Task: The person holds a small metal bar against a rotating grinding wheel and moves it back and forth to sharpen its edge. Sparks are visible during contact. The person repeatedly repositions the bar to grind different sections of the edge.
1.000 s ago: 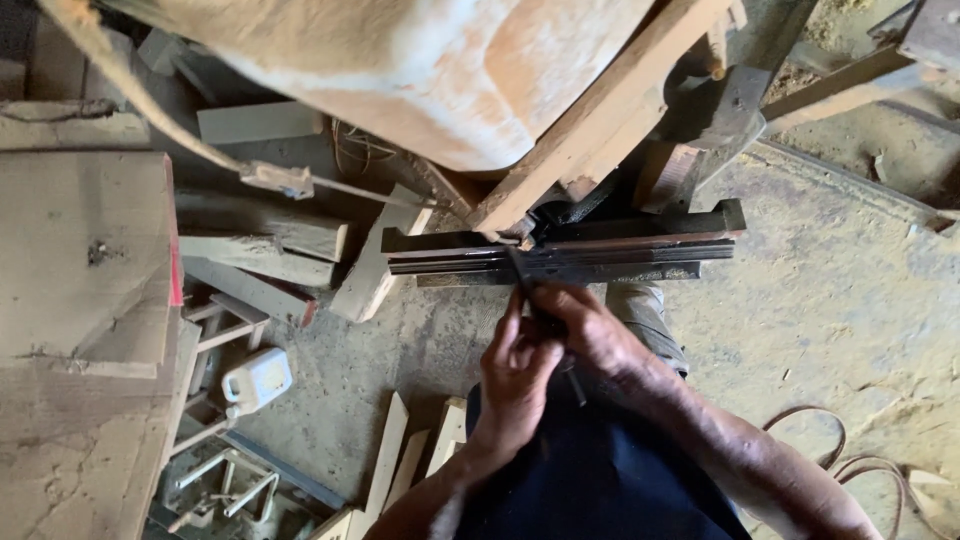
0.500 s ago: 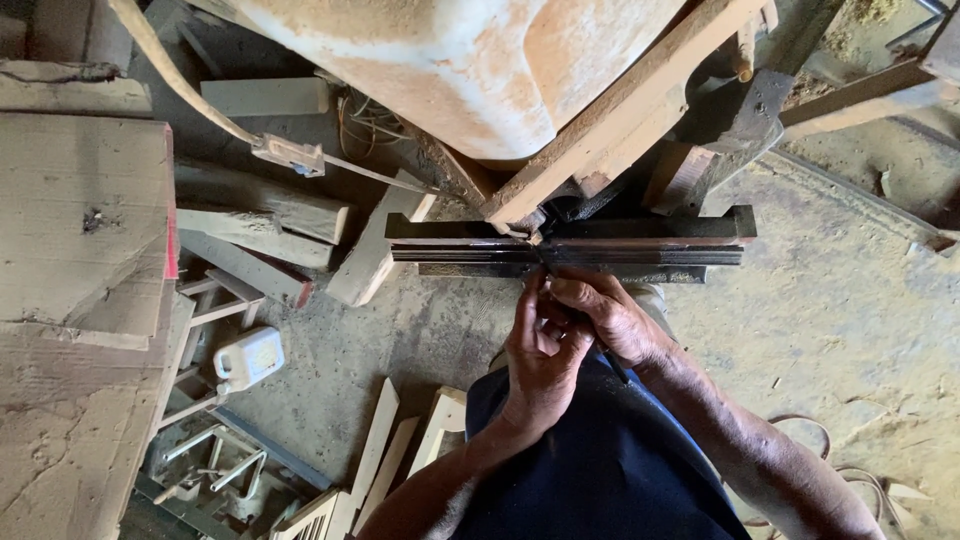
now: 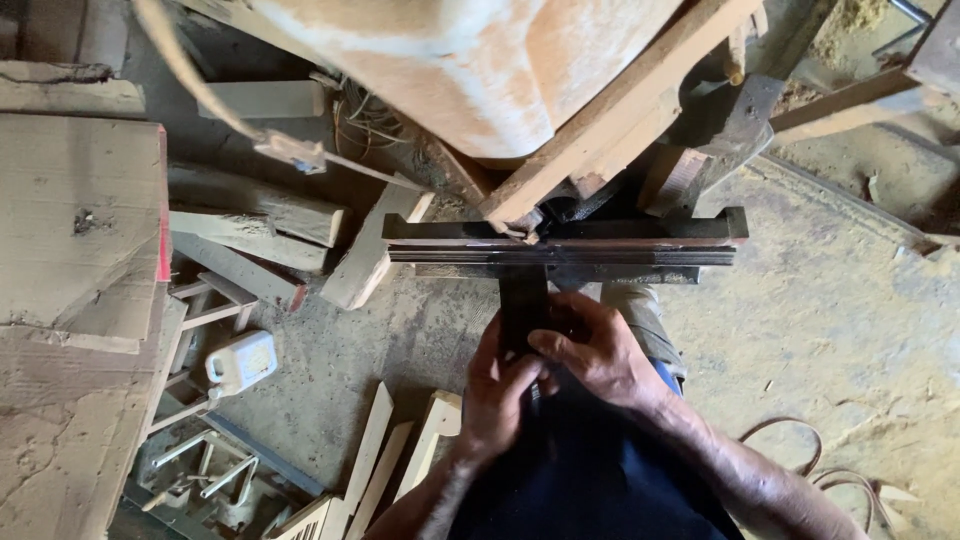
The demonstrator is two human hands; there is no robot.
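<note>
Both hands clamp dark upright stem of dark T-shaped metal-and-wood tool: left hand wraps from left, right hand from right. Long dark crossbar lies crosswise ahead of grip, against pale slanted timber.

A dark T-shaped metal piece sits at the centre of the frame. Its long crossbar runs level from left to right, built of stacked flat strips with a thin reddish edge and a small upturned end at the right. A short dark stem drops from the crossbar's middle toward the lower frame, where both hands close around it and hide its lower end.
</note>
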